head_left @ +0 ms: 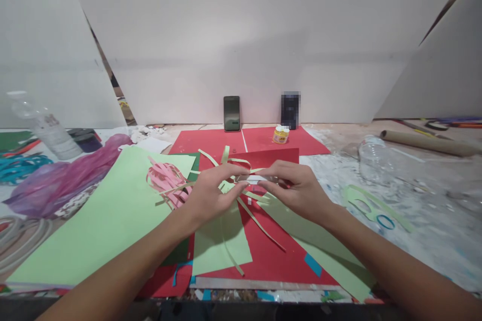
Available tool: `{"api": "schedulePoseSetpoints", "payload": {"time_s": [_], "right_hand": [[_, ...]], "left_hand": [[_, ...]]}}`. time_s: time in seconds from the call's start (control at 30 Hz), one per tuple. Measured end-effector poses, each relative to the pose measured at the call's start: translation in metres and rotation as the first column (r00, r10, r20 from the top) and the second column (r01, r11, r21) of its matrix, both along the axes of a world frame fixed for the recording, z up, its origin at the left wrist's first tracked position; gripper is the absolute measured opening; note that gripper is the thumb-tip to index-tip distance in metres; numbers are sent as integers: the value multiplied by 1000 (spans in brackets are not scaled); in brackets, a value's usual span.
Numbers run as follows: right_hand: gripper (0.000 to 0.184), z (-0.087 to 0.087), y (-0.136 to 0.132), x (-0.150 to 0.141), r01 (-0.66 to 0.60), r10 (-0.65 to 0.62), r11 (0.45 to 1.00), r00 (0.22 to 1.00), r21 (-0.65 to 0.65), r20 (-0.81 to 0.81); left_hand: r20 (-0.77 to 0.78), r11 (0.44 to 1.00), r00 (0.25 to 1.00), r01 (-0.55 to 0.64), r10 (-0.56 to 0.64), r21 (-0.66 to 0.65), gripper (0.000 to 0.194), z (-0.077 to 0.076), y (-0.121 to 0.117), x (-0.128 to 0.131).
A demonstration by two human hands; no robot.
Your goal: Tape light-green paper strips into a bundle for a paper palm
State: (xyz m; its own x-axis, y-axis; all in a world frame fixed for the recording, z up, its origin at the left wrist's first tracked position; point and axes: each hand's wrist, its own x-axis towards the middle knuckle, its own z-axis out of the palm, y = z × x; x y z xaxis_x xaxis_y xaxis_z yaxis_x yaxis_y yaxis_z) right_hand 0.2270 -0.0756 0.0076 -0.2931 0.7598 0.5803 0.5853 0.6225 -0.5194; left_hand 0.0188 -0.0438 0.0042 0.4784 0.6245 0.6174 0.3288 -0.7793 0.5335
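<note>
In the middle of the head view, my left hand and my right hand face each other, fingers pinched. Between their fingertips runs a short pale grey strip; its exact kind I cannot make out. Thin light green paper strips spread out around and below the fingers. Beside my left hand lies a bunch of curled pink paper strips. Under both hands are red paper and a light green paper piece.
Large light green sheets lie left. Two phones, one dark, lean on a white board. A small yellow-labelled jar stands ahead. At right are a plastic bottle, green-handled scissors and a cardboard tube; purple plastic lies left.
</note>
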Motion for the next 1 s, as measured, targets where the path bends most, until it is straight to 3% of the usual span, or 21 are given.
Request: {"api": "schedulePoseSetpoints", "payload": {"time_s": [0.13, 0.47, 0.6, 0.7, 0.77, 0.87, 0.93, 1.0], "right_hand": [[18, -2, 1, 0, -47, 45, 999, 998, 27, 43], [18, -3, 0, 1, -42, 41, 999, 996, 13, 79], [16, 1, 0, 1, 15, -12, 999, 997, -37, 75], [15, 5, 1, 3, -29, 39, 991, 997, -130, 69], [17, 7, 3, 5, -144, 151, 945, 988, -294, 2], [22, 8, 5, 7, -371, 312, 765, 929, -527, -201], [23, 7, 5, 8, -433, 317, 675, 901, -597, -296], [24, 7, 3, 7, -406, 263, 646, 913, -646, -311]], "left_hand": [[6, 999, 1000, 19, -20, 39, 10, -1, 0, 0], [-67, 1000, 998, 13, -15, -28, 14, 2, 0, -2], [-75, 998, 997, -3, -1, -62, 15, 2, -1, -1], [-102, 997, 995, 5, -14, -79, 15, 2, -3, -1], [-121, 997, 992, 26, -35, -75, 14, 2, -4, -1], [-124, 996, 991, 42, -52, -81, 14, 4, -8, -1], [-133, 995, 990, 44, -56, -91, 15, 5, -10, -1], [-159, 993, 985, 54, -70, -101, 15, 7, -11, 0]]}}
